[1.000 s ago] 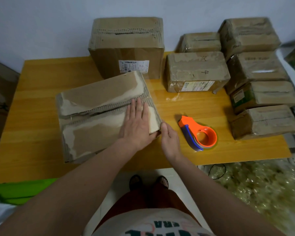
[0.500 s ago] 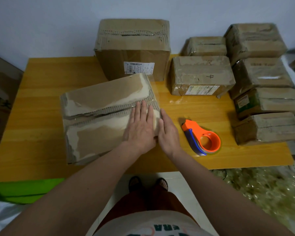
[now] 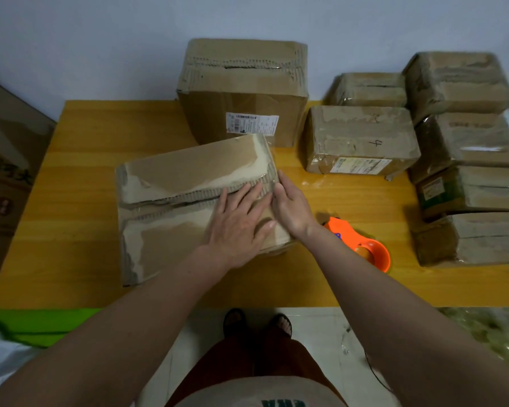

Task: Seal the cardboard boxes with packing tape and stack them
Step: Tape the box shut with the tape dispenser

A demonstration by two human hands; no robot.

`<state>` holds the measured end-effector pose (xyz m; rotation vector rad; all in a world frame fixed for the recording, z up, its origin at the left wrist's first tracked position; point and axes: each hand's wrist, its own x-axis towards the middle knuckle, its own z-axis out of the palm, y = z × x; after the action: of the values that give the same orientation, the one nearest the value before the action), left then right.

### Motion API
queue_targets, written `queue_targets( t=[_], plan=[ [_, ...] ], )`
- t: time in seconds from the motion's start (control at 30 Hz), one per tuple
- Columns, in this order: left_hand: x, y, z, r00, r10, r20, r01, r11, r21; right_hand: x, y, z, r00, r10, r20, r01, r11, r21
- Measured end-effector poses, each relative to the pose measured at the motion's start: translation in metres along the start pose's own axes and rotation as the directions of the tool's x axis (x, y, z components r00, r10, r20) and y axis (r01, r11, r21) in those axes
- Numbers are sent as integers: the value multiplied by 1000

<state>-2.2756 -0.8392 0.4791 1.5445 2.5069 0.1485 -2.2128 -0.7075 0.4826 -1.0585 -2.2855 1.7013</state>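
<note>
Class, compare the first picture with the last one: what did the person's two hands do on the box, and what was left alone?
The right hand moved from the table edge up along the right end of the flat box, pressing there. The left hand stayed flat on the box top, sliding slightly toward the seam. The tape dispenser and the other boxes stayed put.

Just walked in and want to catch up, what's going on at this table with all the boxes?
A person is sealing a cardboard box on a yellow table. The left hand lies flat on the box's top near its right end, and the right hand presses against that end, apparently smoothing clear tape down. The orange tape dispenser lies on the table beside the right wrist, not in use. A large box stands behind, and several taped boxes are stacked at the right.
</note>
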Motion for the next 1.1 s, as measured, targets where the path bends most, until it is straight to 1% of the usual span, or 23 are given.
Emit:
queue_targets(
  t=[0.07,0.13,0.2,0.27,0.3,0.37,0.57,0.6,0.67,0.73,0.8,0.87,0.93,0.97,1.03,1.07,1.1],
  plan=[
    [5,-3,-4,998,5,-64,-7,1000,-25,5,-3,-4,999,24,31,-23,1000,-7],
    [17,-7,-10,995,-23,-95,19,999,-46,9,-11,-5,1000,15,-8,-15,999,-35],
    [31,-8,-13,990,-127,-68,124,991,-50,14,-19,-4,997,-40,-61,37,998,-50],
    [40,-9,-9,983,-185,-11,186,982,27,21,-25,0,993,-100,-59,98,995,-35],
    [42,-10,-5,983,-185,12,184,981,64,25,-27,1,994,-103,-48,102,994,-25],
    [43,-12,0,984,-173,35,170,983,75,32,-27,2,995,-96,-42,95,995,-14],
    [43,-14,1,988,-157,13,155,985,69,58,-24,-2,998,52,19,-53,995,86],
    [43,-14,0,988,-151,12,150,987,59,61,-27,-3,999,45,-3,-45,995,86],
    [44,-16,-1,990,-138,6,138,990,37,65,-32,-1,996,3,-89,4,997,72],
    [44,-17,-1,991,-133,-5,133,991,26,67,-36,4,994,-29,-106,39,994,98],
    [44,-17,-1,991,-132,-10,132,991,31,73,-33,7,997,-16,-71,25,992,128],
    [44,-17,-1,991,-131,-16,132,991,28,80,-33,2,999,44,-1,-44,986,161],
    [45,-18,-2,992,-128,-19,128,992,15,85,-33,-6,997,66,28,-68,991,111],
    [45,-19,-2,992,-125,-22,126,992,11,88,-34,-8,999,50,-16,-49,998,47],
    [45,-20,-1,992,-120,-32,120,993,6,92,-35,-10,987,-67,-143,53,993,-102],
    [45,-20,0,992,-118,-38,118,993,5,93,-37,-9,977,-151,-149,128,979,-156],
    [46,-21,1,992,-117,-42,118,993,4,96,-39,-6,967,-230,-112,204,958,-204]
  ],
)
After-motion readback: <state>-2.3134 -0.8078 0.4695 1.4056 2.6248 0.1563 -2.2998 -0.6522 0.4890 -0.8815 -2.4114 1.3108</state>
